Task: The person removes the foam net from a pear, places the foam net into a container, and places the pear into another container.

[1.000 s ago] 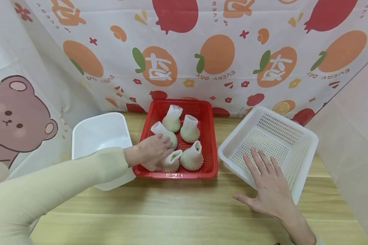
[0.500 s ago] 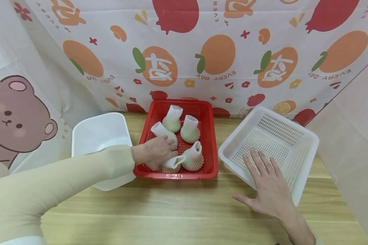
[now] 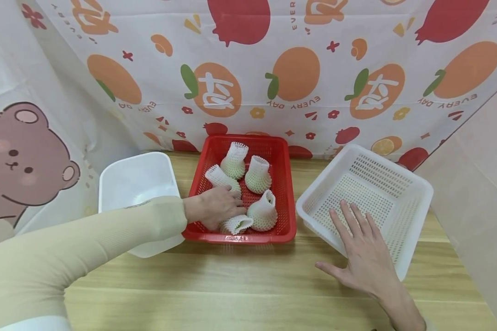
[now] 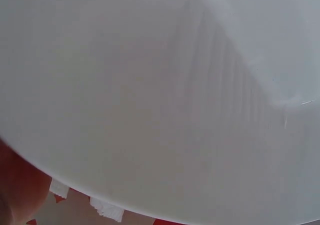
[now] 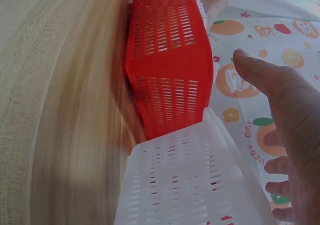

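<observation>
My left hand reaches palm down into the red basket, its fingers curled down over a green fruit in a white foam net at the front left. That net's mouth leans to the right; the thumb and most of the fruit are hidden. Close around it are more netted fruits, one at the front right, one under the fingers' far side, and others behind. Fingers spread, my right hand holds nothing and hangs over the near side of the white perforated basket.
A smooth white bin stands left of the red basket, under the left forearm, and fills most of the left wrist view. All three containers sit on a wooden table before a fruit-print curtain.
The left hand has shifted slightly right inside the red basket. The front-left fruit's net has tipped from nearly upright to leaning right. My right hand stays in place.
</observation>
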Action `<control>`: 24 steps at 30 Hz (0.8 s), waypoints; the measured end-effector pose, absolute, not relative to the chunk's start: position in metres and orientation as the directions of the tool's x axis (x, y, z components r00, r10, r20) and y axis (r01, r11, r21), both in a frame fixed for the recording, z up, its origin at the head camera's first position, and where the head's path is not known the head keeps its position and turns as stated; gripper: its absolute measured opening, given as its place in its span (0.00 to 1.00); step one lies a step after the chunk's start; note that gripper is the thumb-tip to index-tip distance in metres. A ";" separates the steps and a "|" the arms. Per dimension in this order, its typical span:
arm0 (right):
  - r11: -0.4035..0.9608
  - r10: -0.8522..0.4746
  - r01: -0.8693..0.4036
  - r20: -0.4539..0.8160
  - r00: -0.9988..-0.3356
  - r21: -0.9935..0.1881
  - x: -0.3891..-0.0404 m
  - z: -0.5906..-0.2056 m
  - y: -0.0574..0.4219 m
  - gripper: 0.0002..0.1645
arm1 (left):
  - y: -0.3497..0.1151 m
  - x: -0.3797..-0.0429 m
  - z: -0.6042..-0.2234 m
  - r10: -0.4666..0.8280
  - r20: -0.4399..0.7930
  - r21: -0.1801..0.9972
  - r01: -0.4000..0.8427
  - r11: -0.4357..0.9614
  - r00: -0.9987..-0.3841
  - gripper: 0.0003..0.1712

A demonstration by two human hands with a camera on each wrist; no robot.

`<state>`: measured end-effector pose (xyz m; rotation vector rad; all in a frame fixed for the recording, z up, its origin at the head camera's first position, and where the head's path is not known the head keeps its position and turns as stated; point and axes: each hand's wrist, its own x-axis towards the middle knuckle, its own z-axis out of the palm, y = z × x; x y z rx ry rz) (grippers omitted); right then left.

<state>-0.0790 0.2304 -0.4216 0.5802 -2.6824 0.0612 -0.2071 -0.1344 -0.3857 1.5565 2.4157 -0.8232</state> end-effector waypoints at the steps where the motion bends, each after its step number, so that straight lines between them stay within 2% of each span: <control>1: 0.914 -0.387 -0.404 0.386 -0.837 0.040 -0.079 -0.422 0.231 0.71 | -0.134 -0.207 -0.386 0.798 -0.404 -0.359 0.880 0.312 -0.447 0.41; 7: 0.914 -0.386 -0.403 0.388 -0.837 0.041 -0.079 -0.422 0.231 0.71 | -0.134 -0.209 -0.387 0.794 -0.408 -0.343 0.882 0.325 -0.451 0.38; 18: 0.918 -0.379 -0.393 0.385 -0.842 0.045 -0.078 -0.424 0.234 0.71 | -0.139 -0.209 -0.387 0.781 -0.425 -0.332 0.882 0.335 -0.457 0.43; 24: 0.918 -0.378 -0.393 0.391 -0.840 0.042 -0.078 -0.424 0.233 0.71 | -0.139 -0.208 -0.381 0.788 -0.413 -0.351 0.878 0.325 -0.457 0.42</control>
